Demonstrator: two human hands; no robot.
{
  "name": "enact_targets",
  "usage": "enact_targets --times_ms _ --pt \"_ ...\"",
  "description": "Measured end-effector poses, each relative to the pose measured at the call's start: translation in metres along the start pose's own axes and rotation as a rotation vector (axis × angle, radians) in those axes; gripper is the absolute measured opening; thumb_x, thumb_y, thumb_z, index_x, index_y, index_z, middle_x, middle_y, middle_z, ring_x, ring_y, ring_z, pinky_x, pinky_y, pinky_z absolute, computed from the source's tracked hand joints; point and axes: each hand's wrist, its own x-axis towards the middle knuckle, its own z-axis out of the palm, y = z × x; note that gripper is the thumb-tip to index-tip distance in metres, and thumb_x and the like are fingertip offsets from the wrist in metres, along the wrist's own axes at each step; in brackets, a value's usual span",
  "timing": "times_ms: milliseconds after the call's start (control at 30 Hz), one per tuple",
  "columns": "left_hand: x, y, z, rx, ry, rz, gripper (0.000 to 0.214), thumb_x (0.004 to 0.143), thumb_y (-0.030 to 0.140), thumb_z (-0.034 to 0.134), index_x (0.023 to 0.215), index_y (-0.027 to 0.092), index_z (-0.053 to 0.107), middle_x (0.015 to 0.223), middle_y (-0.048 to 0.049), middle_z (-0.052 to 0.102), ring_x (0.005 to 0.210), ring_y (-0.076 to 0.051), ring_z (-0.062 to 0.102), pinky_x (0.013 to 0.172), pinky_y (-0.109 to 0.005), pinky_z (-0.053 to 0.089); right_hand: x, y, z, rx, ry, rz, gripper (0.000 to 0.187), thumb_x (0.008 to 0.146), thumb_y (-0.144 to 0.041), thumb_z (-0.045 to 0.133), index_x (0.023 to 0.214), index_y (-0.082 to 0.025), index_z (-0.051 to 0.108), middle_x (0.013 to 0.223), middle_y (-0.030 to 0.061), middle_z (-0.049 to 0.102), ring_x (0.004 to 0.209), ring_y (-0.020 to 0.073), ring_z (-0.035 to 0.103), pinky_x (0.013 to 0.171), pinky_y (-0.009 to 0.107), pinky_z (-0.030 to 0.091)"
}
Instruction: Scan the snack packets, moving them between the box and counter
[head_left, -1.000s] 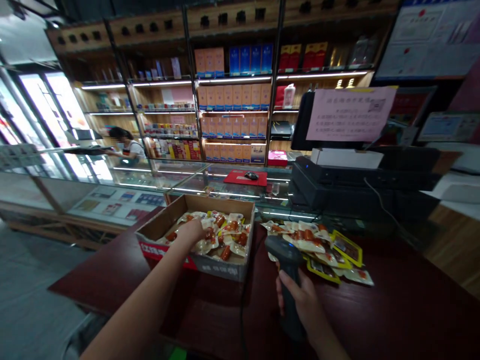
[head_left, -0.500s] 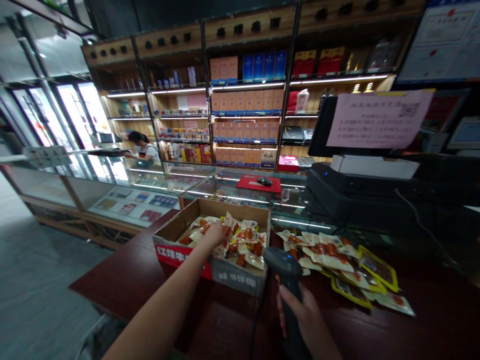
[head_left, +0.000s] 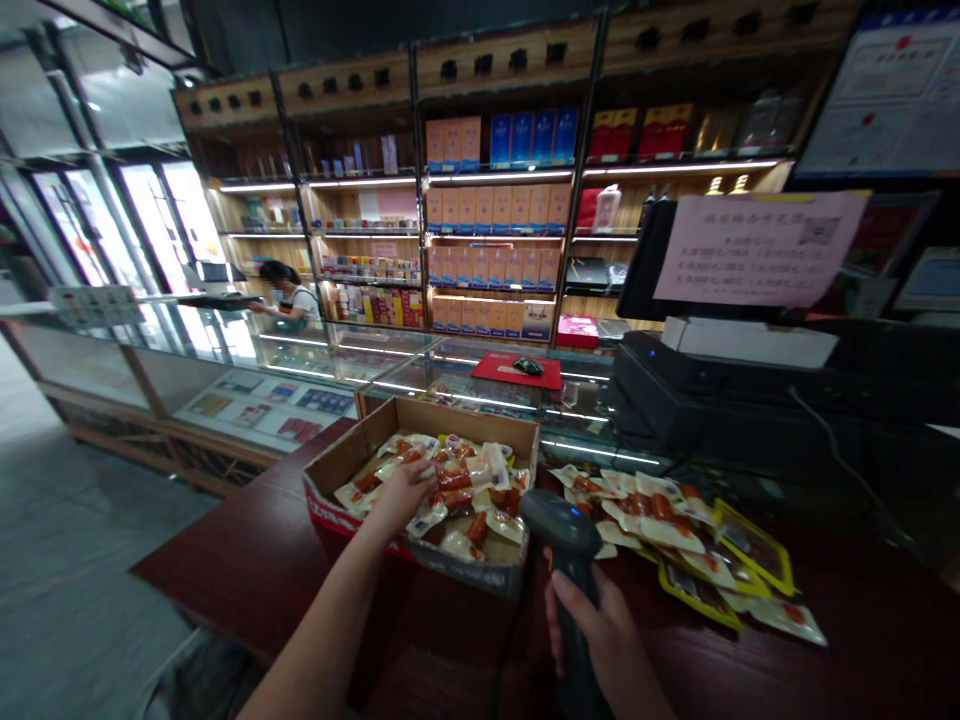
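My left hand (head_left: pixel 403 497) is over the open cardboard box (head_left: pixel 352 450), its fingers closed on the left end of a clear-and-white sausage packet (head_left: pixel 466 474). The packet lies almost level above other sausage packets (head_left: pixel 474 528) in the box. My right hand (head_left: pixel 592 620) is wrapped around the handle of a dark barcode scanner (head_left: pixel 564 525). A blue light shows on the scanner's head, which is beside the box's right front corner. To the right of the scanner lies a pile of sausage packets (head_left: pixel 652 510), with flat yellow-edged packets (head_left: pixel 754 545) among them.
A glass counter (head_left: pixel 405 372) runs behind the dark red table (head_left: pixel 225 560). On it are a red mat (head_left: pixel 487 368) with a mouse (head_left: pixel 528 366) and a monitor (head_left: pixel 637 265) bearing a pink sheet. Another person (head_left: pixel 296 298) is at the far counter.
My left hand has drawn back toward me and slightly left. The sausage packet at its fingers has turned from upright to nearly level. The scanner has shifted slightly left.
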Motion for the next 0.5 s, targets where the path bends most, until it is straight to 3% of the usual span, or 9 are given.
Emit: enact_targets --times_ms 233,500 --pt "-0.0056 0.005 -0.0005 -0.045 -0.059 -0.024 0.025 0.057 0.027 0.056 0.075 0.013 0.065 0.067 -0.003 0.064 0.062 -0.015 0.054 0.058 -0.024 0.04 -0.0009 -0.001 0.008 -0.009 -0.019 0.002 0.056 0.058 -0.059 0.068 0.089 -0.015 0.052 0.051 -0.0063 0.051 0.034 0.0082 0.045 0.029 0.02 0.038" --pt "-0.0042 -0.0013 0.0024 -0.098 -0.066 -0.078 0.023 0.054 0.026 0.054 0.071 0.013 0.063 0.052 0.0024 0.052 0.05 -0.011 0.045 0.05 -0.021 0.033 0.0004 0.0039 0.0064 -0.026 -0.034 -0.026 0.051 0.063 -0.058 0.065 0.088 -0.015 0.052 0.05 -0.0068 0.05 0.034 0.0076 0.044 0.029 0.019 0.037"
